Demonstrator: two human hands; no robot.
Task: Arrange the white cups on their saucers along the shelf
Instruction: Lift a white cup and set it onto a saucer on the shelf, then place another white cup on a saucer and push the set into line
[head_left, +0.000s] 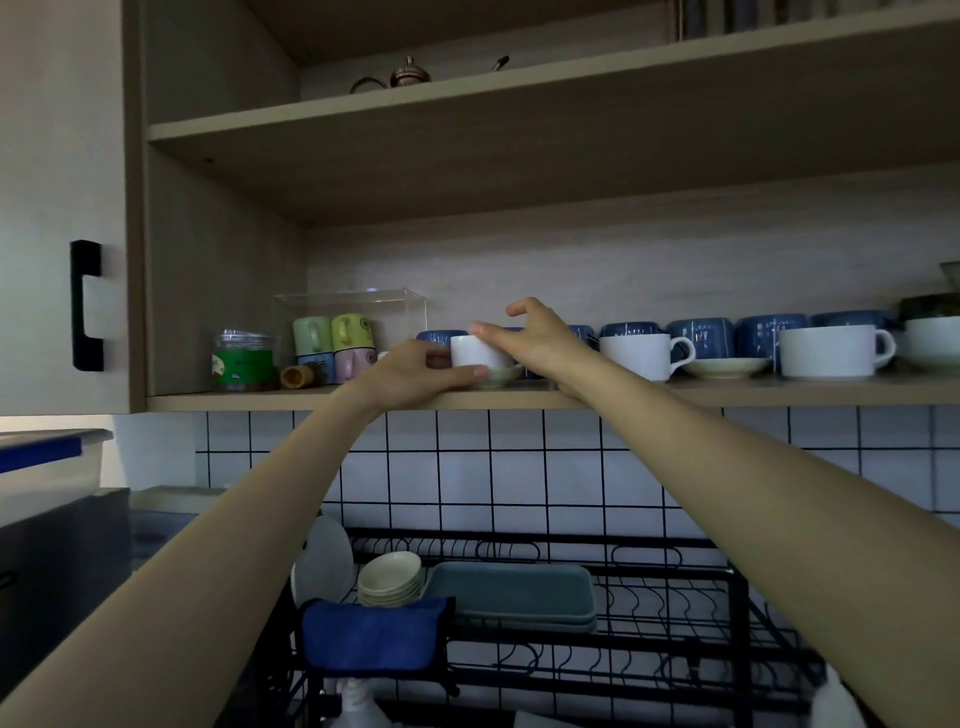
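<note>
The left hand (415, 374) was curled around the saucer (496, 375) rim at the shelf (291, 401) edge, thumb under the cup (475, 352). Just behind, the right hand (540, 340) was half open, fingertips (480, 328) on the cup's rim. I judged this china light, stiff, slippery and breakable, so it was best gripped around the wall, as the handle was hidden.
</note>
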